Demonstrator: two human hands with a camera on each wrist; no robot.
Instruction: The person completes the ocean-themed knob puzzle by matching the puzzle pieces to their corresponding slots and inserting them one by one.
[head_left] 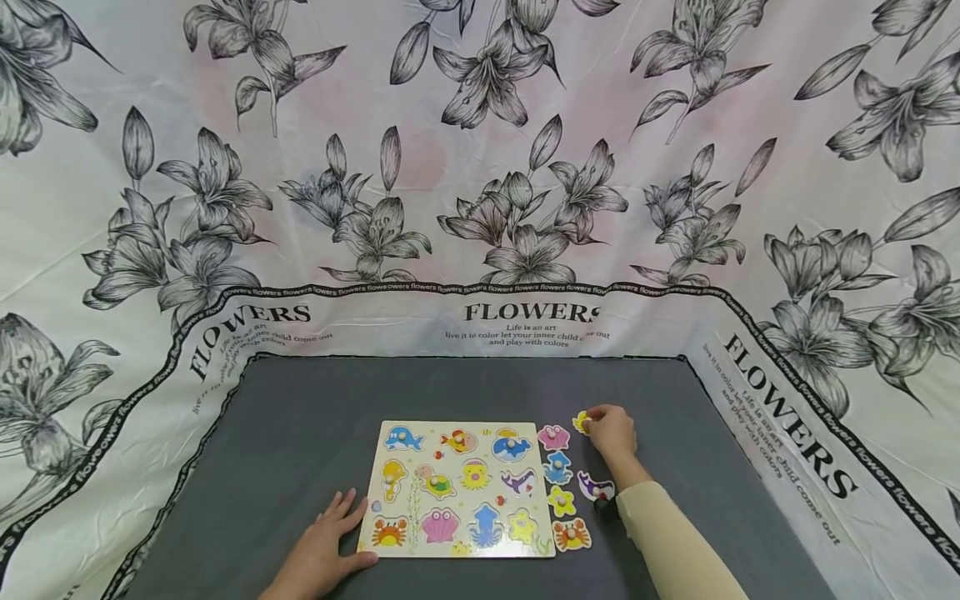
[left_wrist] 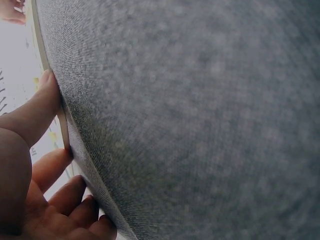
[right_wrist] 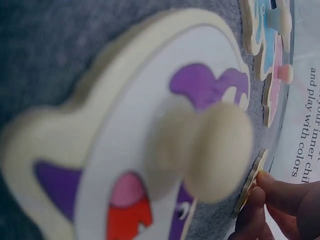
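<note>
A wooden sea-animal puzzle board [head_left: 456, 517] lies on the grey table. My left hand [head_left: 324, 542] is at its left side, fingers spread, thumb by the near corner; in the left wrist view the thumb [left_wrist: 37, 107] and index fingertip touch the board's edge. Beyond the board's far right corner, my right hand [head_left: 611, 433] pinches a small yellow puzzle piece [head_left: 581, 422], seen edge-on in the right wrist view, close over the table. The hand hides part of it. A purple-and-white whale piece [head_left: 595, 486] with a round knob lies under the right wrist.
Along the board's right side lie a pink shell piece [head_left: 553, 437], a blue squid piece [head_left: 557, 468], a yellow star piece [head_left: 561, 501] and a crab piece [head_left: 572, 534]. Knobbed pieces such as the turtle [head_left: 437, 482] sit in the board. A flower-printed cloth [head_left: 525, 325] borders the table.
</note>
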